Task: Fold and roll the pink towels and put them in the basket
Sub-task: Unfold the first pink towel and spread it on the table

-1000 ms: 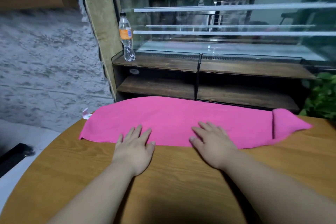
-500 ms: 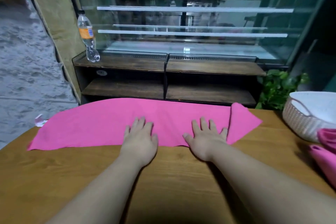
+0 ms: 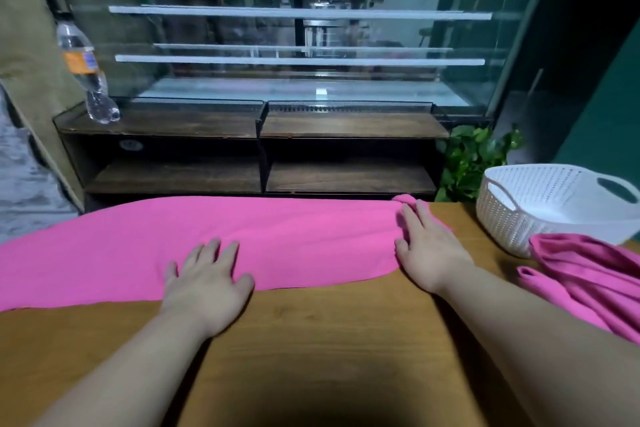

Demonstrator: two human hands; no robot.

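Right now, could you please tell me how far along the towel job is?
Done: the long pink towel lies as a flat, seemingly folded strip across the wooden table. In hand: the left hand presses it flat; the right hand rests on its bunched right end, seemingly about to roll. Left: rolling it, then the crumpled pink towels beside the white woven-look plastic basket, where no towel shows.

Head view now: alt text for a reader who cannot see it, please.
A long pink towel lies spread across a wooden table, with the left hand flat near its middle and the right hand flat on its right end. A white basket and more crumpled pink towels sit at the right.
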